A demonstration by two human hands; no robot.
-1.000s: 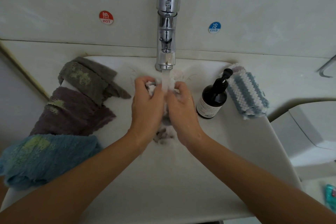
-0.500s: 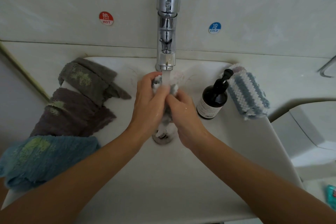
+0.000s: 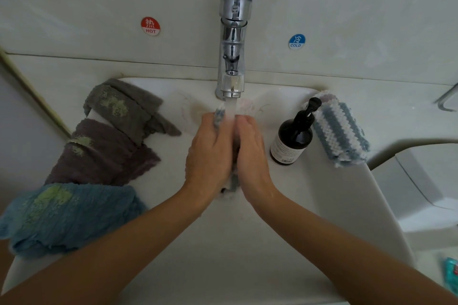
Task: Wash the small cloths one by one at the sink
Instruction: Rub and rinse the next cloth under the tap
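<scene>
Change: both hands now lie flatter, palms together, than half a second ago.
Hands: left hand (image 3: 210, 153) and right hand (image 3: 251, 151) press the small wet grey-blue cloth (image 3: 219, 115) between them.
Cloth: under the chrome tap (image 3: 233, 42) stream, over the white sink (image 3: 322, 193).
Edges: dark pump bottle (image 3: 293, 136) just beside the right hand; grey towel (image 3: 124, 109) near the left.

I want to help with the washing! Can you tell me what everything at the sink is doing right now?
Tap: running.
Cloth being washed: pressed between both palms under the stream.
Left hand: flat against the cloth.
Right hand: flat against the cloth.
Grey cloth, purple cloth, blue cloth: stained, draped on the sink rim.
Striped cloth: lying on the rim.
Soap bottle: upright.
</scene>
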